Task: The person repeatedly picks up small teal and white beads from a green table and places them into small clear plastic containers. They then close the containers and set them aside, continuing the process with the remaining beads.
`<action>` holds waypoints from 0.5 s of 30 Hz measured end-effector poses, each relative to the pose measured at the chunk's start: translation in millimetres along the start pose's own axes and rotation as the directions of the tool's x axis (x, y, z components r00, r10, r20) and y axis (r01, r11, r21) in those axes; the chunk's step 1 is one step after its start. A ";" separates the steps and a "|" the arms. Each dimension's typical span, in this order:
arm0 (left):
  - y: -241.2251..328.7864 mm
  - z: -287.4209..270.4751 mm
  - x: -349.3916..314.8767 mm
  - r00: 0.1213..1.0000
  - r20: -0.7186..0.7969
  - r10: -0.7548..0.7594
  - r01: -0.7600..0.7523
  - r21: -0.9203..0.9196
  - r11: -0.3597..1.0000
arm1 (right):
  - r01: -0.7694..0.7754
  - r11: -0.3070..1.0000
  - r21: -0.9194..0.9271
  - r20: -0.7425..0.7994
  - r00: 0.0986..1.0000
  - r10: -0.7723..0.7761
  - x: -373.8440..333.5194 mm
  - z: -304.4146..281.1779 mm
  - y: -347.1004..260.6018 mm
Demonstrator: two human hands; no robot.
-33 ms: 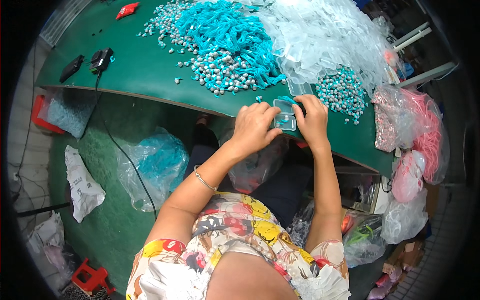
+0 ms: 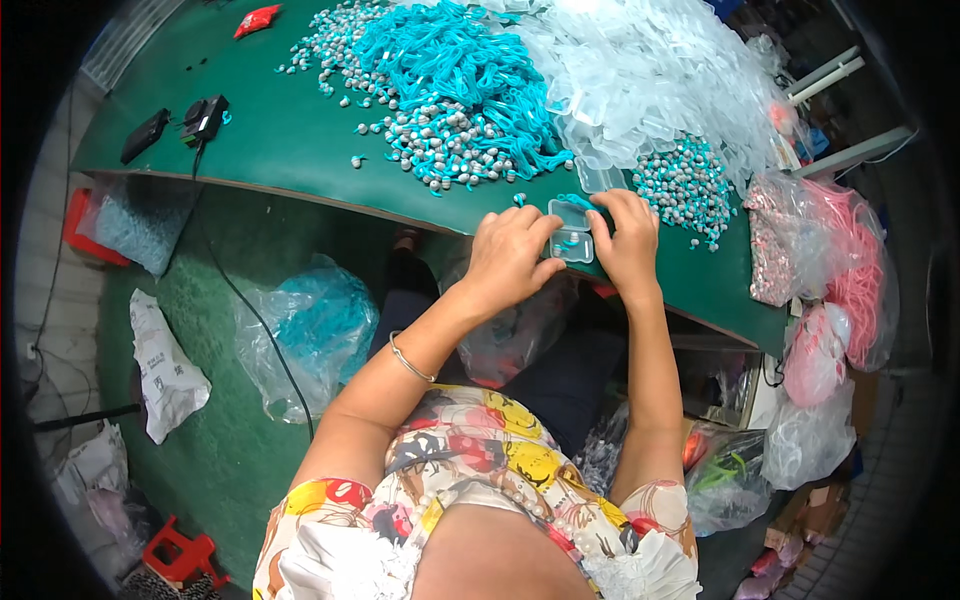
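Note:
A small clear plastic box [image 2: 571, 246] with its lid raised lies at the green table's near edge, between my hands. A few grey-and-turquoise pieces show inside it. My left hand [image 2: 508, 250] grips the box's left side between thumb and fingers. On the other side my right hand [image 2: 628, 240] is closed at the box's right edge, its fingertips against a turquoise cord [image 2: 577, 200] at the top of the lid. Whether they pinch the cord is hidden. A loose grey-and-turquoise piece [image 2: 519, 199] lies left of the lid.
Beyond my hands sit a heap of turquoise cords [image 2: 460, 60], grey-and-turquoise pieces [image 2: 450, 145] and a large pile of clear plastic boxes [image 2: 650, 70]. More small pieces [image 2: 685, 185] lie right. Bags of pink cord [image 2: 850, 270] hang at the right edge. A black cable [image 2: 250, 310] crosses left.

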State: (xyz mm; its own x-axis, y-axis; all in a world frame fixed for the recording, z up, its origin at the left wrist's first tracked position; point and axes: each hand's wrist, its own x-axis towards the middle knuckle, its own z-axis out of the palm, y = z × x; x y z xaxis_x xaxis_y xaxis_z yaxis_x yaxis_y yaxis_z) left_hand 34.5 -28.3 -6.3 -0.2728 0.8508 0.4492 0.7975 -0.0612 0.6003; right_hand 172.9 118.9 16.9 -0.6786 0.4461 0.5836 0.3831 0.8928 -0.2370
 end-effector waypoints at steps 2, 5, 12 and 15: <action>0.3 -0.1 -0.5 1.000 -0.014 0.006 -0.006 -0.002 1.000 | 0.019 0.999 0.039 0.041 0.999 -0.021 -0.2 -9.4 -6.7; -1.1 1.3 -1.8 0.999 -0.036 0.016 -0.016 0.008 1.000 | 0.088 0.994 0.064 0.165 0.981 -0.097 -0.1 -19.4 -15.6; 0.1 -0.3 -0.9 1.000 -0.018 0.016 -0.016 -0.007 1.000 | 0.133 0.990 0.054 0.235 0.962 -0.142 -3.7 -25.5 -18.8; -0.3 0.1 -1.3 1.000 -0.018 0.012 -0.012 -0.006 1.000 | 0.137 0.989 0.052 0.222 0.964 -0.145 -9.3 -28.1 -22.7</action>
State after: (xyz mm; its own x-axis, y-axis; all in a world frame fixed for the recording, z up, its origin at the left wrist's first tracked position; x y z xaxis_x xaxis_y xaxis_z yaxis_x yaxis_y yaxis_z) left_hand 34.7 -29.3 -7.1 -0.2728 0.8403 0.4685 0.7976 -0.0748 0.5985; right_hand 188.1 92.8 38.6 -0.8487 0.3147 0.4250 0.2533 0.9474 -0.1955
